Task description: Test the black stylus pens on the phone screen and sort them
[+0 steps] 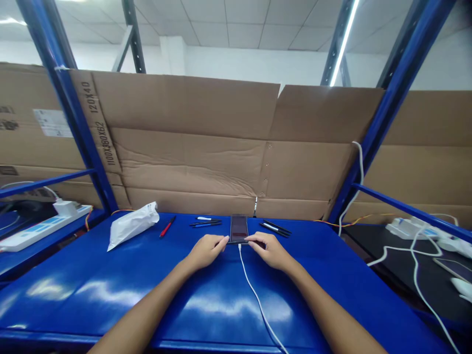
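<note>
A dark phone (239, 226) lies on the blue table in front of me, its long side pointing away. A white cable (254, 294) runs from its near end toward me. Across that near end is a thin black pen (238, 242), lying sideways between my hands. My left hand (207, 250) pinches its left end between thumb and fingers. At the right end, my right hand (268, 249) has its thumb and forefinger closed on the pen. Part of the pen is hidden by my fingers.
Several dark pens (205, 223) lie left of the phone, more pens (275, 228) right of it. Farther left are a red pen (167, 226) and a white plastic bag (133, 224). Cardboard (191, 162) stands behind; power strips (44, 229) and cables flank the table (147, 275).
</note>
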{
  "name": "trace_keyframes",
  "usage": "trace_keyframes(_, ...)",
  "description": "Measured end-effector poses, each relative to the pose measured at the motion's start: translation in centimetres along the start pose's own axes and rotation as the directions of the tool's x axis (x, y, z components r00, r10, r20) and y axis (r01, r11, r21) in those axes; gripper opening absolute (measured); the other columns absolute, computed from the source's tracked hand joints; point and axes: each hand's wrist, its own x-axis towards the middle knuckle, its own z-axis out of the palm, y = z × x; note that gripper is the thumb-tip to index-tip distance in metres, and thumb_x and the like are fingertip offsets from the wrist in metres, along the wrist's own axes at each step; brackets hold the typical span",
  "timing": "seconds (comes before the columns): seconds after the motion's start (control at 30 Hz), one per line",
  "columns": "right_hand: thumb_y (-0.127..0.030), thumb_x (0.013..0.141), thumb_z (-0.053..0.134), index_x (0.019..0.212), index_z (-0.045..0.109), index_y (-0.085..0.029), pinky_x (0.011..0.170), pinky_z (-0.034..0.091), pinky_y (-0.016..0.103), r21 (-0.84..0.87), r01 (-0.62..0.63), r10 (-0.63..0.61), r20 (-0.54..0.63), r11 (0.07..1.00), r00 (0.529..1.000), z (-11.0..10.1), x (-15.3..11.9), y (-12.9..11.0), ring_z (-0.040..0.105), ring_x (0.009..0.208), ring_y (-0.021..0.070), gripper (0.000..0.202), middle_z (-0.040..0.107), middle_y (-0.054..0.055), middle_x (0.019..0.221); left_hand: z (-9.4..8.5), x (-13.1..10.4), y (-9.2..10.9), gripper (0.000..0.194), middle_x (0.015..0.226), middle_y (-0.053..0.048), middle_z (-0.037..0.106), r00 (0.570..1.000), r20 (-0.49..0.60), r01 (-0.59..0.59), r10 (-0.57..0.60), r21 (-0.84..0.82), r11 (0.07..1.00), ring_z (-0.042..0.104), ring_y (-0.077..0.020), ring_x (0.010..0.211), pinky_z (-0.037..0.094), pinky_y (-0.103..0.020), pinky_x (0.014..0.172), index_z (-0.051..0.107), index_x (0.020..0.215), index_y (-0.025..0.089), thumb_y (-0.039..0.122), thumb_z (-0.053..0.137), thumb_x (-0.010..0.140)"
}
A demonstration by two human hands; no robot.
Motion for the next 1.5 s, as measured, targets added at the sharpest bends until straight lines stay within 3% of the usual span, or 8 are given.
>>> trace_keyframes(0.3, -0.034, 0.1, 0.053, 0.104, 0.076, -0.022, 0.08, 0.052, 0.034, -0.031, -0.06, 0.058, -0.079, 0.998, 0.995, -1.1, 0.2, 0.8, 0.07, 0.091, 0.0229, 0.026, 0.078, 0.006, 0.104, -0.3, 0.5, -1.8, 0.066, 0.049, 0.001, 0.047, 0.951, -0.238, 0.188, -0.196, -0.057, 0.981, 0.045, -0.0146, 0.052, 0.027, -0.029, 0.057, 0.043, 0.048, 0.018, 0.058, 0.037, 0.101)
trace_keyframes(0.4, -0.036, 0.1, 0.052, 0.103, 0.075, -0.021, 0.073, 0.051, 0.032, -0.037, -0.089, 0.085, -0.098, 0.995, 0.992, -1.5, 0.1, 1.0, 0.069, 0.082, 0.0218, 0.028, 0.078, 0.005, 0.099, -0.7, 0.6, -1.9, 0.065, 0.053, -0.001, 0.056, 0.96, -0.208, 0.16, -0.188, -0.145, 0.976, 0.053, -0.0173, 0.058, 0.034, -0.028, 0.061, 0.058, 0.053, 0.018, 0.06, 0.041, 0.099)
trace_keyframes(0.5, -0.037, 0.101, 0.051, 0.104, 0.076, -0.021, 0.074, 0.051, 0.032, -0.021, -0.093, 0.092, -0.063, 0.995, 0.994, -1.1, 0.0, 0.8, 0.069, 0.083, 0.0218, 0.03, 0.078, 0.005, 0.099, -0.5, 0.5, -1.3, 0.053, 0.074, -0.002, 0.069, 0.99, -0.108, 0.066, -0.094, -0.239, 0.969, 0.057, -0.0193, 0.07, 0.038, -0.027, 0.066, 0.076, 0.088, 0.017, 0.061, 0.048, 0.097)
trace_keyframes(0.57, -0.037, 0.101, 0.051, 0.106, 0.076, -0.021, 0.076, 0.05, 0.031, -0.015, -0.078, 0.078, -0.006, 0.997, 0.997, -0.6, -0.1, 0.4, 0.07, 0.085, 0.0216, 0.03, 0.079, 0.005, 0.101, -0.1, 0.3, -0.7, 0.051, 0.078, -0.002, 0.07, 0.998, -0.027, 0.054, -0.063, -0.274, 0.96, 0.055, -0.0178, 0.068, 0.037, -0.025, 0.063, 0.075, 0.11, 0.017, 0.059, 0.05, 0.097)
trace_keyframes(0.77, -0.032, 0.102, 0.049, 0.101, 0.077, -0.022, 0.071, 0.046, 0.027, -0.095, -0.019, 0.033, 0.147, 0.995, 0.989, 0.1, -0.2, -0.4, 0.069, 0.078, 0.0193, 0.029, 0.079, 0.003, 0.094, 0.5, 0.0, 0.1, 0.044, 0.072, 0.0, 0.064, 0.997, 0.083, 0.018, 0.005, -0.273, 0.962, 0.05, -0.0147, 0.065, 0.033, -0.024, 0.061, 0.076, 0.091, 0.016, 0.051, 0.051, 0.098)
trace_keyframes(1.07, -0.024, 0.096, 0.055, 0.107, 0.074, -0.024, 0.072, 0.045, 0.027, -0.248, -0.014, 0.069, 0.216, 0.969, 0.974, -0.1, -0.5, 1.1, 0.069, 0.081, 0.0198, 0.022, 0.078, 0.003, 0.096, -1.6, -0.1, -2.0, 0.051, 0.075, -0.002, 0.072, 0.973, 0.226, 0.07, -0.039, -0.128, 0.989, 0.06, -0.0176, 0.068, 0.038, -0.024, 0.062, 0.077, 0.084, 0.016, 0.058, 0.05, 0.096)
trace_keyframes(1.3, -0.022, 0.092, 0.061, 0.1, 0.067, -0.02, 0.061, 0.039, 0.025, -0.249, -0.081, 0.128, 0.179, 0.965, 0.976, -0.6, -0.6, 1.7, 0.062, 0.068, 0.0167, 0.01, 0.071, 0.0, 0.078, -1.9, -0.2, -1.9, 0.047, 0.074, -0.001, 0.071, 0.988, 0.131, 0.086, -0.085, 0.003, 0.996, 0.06, -0.018, 0.066, 0.035, -0.025, 0.058, 0.076, 0.09, 0.019, 0.06, 0.055, 0.093)
trace_keyframes(1.5, -0.025, 0.093, 0.062, 0.09, 0.069, -0.019, 0.061, 0.04, 0.025, -0.205, -0.11, 0.153, 0.205, 0.973, 0.967, -0.9, -0.6, 2.2, 0.062, 0.067, 0.0155, 0.009, 0.071, 0.0, 0.076, -1.8, -0.1, -1.5, 0.04, 0.075, -0.001, 0.071, 0.998, 0.021, 0.062, -0.061, -0.066, 0.996, 0.062, -0.0182, 0.07, 0.04, -0.025, 0.063, 0.071, 0.081, 0.018, 0.055, 0.061, 0.091)
